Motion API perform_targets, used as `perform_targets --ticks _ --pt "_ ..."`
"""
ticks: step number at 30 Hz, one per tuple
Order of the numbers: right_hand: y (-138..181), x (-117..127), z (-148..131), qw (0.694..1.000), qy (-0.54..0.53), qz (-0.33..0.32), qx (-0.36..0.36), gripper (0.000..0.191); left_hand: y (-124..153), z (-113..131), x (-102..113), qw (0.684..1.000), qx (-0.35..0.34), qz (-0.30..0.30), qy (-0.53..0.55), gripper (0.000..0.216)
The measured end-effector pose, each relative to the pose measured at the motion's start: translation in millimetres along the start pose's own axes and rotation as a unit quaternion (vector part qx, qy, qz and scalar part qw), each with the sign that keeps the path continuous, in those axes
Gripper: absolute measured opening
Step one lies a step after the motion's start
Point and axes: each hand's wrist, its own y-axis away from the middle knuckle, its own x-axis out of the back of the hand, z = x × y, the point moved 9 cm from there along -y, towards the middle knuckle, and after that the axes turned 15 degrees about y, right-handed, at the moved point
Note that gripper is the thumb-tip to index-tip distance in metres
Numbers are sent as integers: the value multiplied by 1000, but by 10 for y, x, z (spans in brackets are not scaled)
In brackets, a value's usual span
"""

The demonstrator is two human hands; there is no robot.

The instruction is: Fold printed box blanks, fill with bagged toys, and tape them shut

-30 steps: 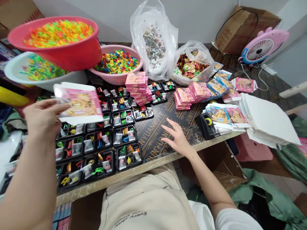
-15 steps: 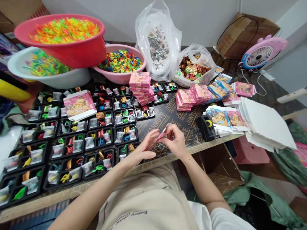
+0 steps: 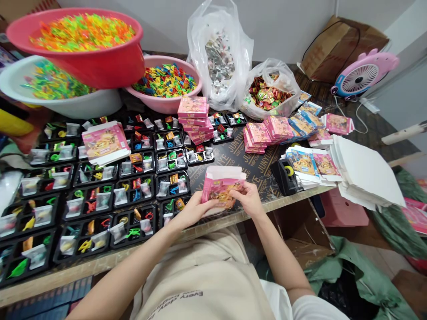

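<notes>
Both hands hold one pink printed carton [image 3: 222, 189] just above the table's near edge. My left hand [image 3: 191, 211] grips its lower left side with closed fingers. My right hand [image 3: 248, 200] pinches its right side. The carton's white top flap stands open. To its left lie several black trays [image 3: 133, 191] of small coloured toys and clear packets. A stack of flat pink cartons [image 3: 105, 143] rests on the trays further left.
A red basin [image 3: 100, 66], white basin [image 3: 73, 104] and pink basin [image 3: 167, 104] of plastic bits stand at the back. Two plastic bags [image 3: 218, 62] sit behind a pink box stack [image 3: 195, 118]. Tape dispenser [image 3: 287, 175], flat cartons [image 3: 307, 164] and white sheets [image 3: 367, 171] lie right.
My left hand set the flat carton stack down on the trays, then came to the middle. Both hands took up one flat carton and have spread it into a box shape.
</notes>
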Motion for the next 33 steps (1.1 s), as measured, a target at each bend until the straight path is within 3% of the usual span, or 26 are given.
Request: perform_targets --ticks 3,6,11,15,17,21,25,33 --pt "77 104 78 995 38 96 -7 27 -57 11 104 995 -65 65 25 34" --pt "140 22 126 993 60 104 -1 35 -60 -13 158 978 -112 117 130 40" --pt "170 -55 59 991 -28 129 31 53 -64 -36 108 974 -92 121 167 29" --pt "114 -65 18 992 -45 114 -22 22 -55 46 72 978 -59 117 164 19" --pt "106 -53 -40 991 -57 120 -16 20 -42 98 66 976 -62 131 162 23" --pt "157 -20 -158 981 -33 185 53 18 36 271 131 953 -180 195 146 12" --pt "220 -12 -185 969 20 232 83 23 72 331 89 950 -253 156 101 9" --pt "243 55 -315 971 108 171 129 12 68 392 167 971 -205 118 -32 18"
